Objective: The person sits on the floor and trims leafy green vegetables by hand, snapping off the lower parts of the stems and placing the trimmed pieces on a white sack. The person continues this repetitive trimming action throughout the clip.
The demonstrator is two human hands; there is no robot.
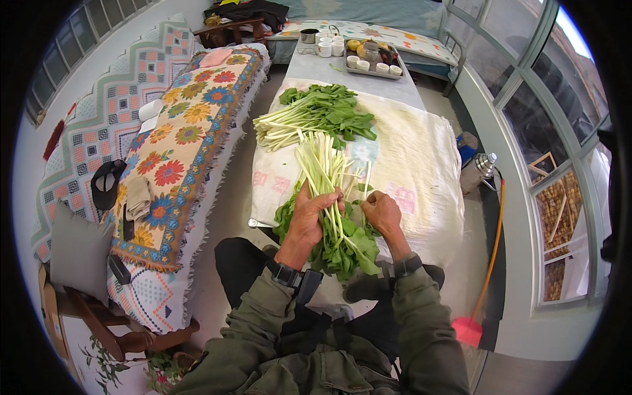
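My left hand is closed around a bunch of leafy greens, its pale stems pointing away from me and its leaves hanging over the table's near edge. Just right of the bunch, my right hand pinches a single leafy stem between thumb and fingers. Beyond both hands, a pile of the same greens lies with stems to the left and leaves to the right. Under it all is a whitish woven sack cloth with faded print, spread over the table. More leaves show beside and below my left hand.
White cups and a metal tray with fruit and small cups stand at the table's far end. On the left is a sofa with a floral cover. A metal flask and a red broom are at the right.
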